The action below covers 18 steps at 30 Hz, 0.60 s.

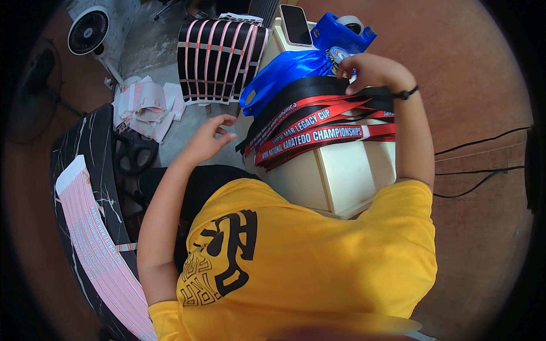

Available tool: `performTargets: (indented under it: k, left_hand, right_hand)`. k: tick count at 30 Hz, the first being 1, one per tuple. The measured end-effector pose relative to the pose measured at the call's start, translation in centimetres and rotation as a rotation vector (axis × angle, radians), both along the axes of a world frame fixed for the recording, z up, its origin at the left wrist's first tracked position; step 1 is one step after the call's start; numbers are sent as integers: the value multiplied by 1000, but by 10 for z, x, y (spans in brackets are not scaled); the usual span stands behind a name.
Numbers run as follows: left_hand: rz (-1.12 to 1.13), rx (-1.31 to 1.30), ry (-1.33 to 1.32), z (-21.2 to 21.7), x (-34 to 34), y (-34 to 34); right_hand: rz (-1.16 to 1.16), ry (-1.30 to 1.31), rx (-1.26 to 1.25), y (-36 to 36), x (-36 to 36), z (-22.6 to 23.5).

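My left hand [212, 140] hovers left of a pile of red and black printed ribbons [318, 133], its thumb and fingers apart and nothing in it. My right hand [374, 75] reaches over the far part of the pile. Its fingers curve, with a gap between thumb and fingertips, and no held thing shows. Close to those fingertips lies a round medal-like disc [339, 54], partly covered by the hand. A bundle of shiny blue ribbon [284, 73] lies beyond the red and black ones. All of this rests on a cream-coloured table [352, 179].
A phone [296, 25] and a blue tape dispenser [344, 35] stand at the far end. Further left are a rack of black-and-pink strips [222, 59], crumpled pink-white sheets [148, 105] and a fan [89, 31]. Pink printed strips [94, 227] lie on a black marbled table [94, 133].
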State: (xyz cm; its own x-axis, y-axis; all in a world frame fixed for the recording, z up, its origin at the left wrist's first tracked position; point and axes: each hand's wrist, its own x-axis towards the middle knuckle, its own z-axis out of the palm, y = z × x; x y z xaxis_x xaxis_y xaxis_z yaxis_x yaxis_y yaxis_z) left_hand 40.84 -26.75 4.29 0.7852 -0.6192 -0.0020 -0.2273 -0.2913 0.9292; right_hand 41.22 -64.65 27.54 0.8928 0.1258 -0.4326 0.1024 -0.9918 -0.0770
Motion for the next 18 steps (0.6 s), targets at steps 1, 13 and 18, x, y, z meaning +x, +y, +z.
performTargets:
  k: [1,13,18]
  left_hand:
    - [31,2,24,-1,2,5]
    - [171,122,50,-50,11,50]
    - [225,248,91,-84,11,79]
  right_hand:
    - [109,-30,-76,10,-1,-10]
    - [67,-157,-58,8,-17,-29]
    - [-99,-295,3,-26,-26,-4]
